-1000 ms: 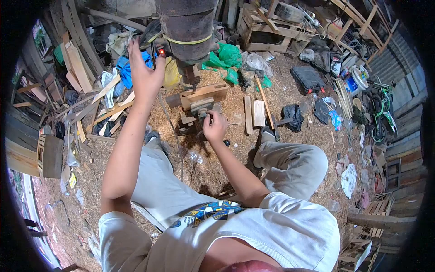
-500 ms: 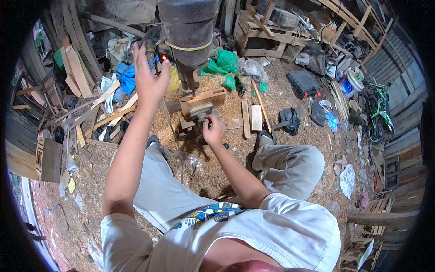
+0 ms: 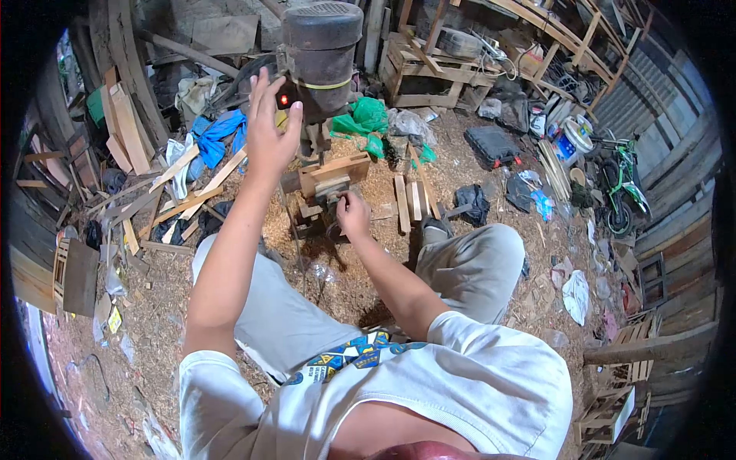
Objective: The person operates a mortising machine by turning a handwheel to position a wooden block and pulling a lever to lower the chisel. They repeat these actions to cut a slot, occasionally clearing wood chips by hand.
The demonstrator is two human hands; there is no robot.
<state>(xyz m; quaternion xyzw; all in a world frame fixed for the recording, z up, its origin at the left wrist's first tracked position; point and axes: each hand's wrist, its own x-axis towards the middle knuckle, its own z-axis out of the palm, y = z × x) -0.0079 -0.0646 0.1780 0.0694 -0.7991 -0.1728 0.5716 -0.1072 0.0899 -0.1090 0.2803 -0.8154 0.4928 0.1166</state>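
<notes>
My left hand (image 3: 274,132) is raised with its fingers apart and holds nothing. It is beside a small red light (image 3: 284,100) on the dark motor housing (image 3: 322,46) of an upright drilling machine. Below the motor, the bit (image 3: 321,159) points down at a wooden block (image 3: 334,173), which sits in a vise (image 3: 333,188). My right hand (image 3: 353,217) is closed at the front of the vise, on what looks like its handle; the fingers partly hide it.
Two short wood pieces (image 3: 402,204) lie right of the machine, near my foot. Scrap boards (image 3: 184,207) and a blue cloth (image 3: 221,139) are at the left. Further right are a black case (image 3: 492,146), a black bag (image 3: 471,203) and a green bike (image 3: 625,188). Wood shavings cover the floor.
The camera view has shifted, and the motor's top now shows. My left hand appears slightly further right, still by the red light. My right hand stays at the vise.
</notes>
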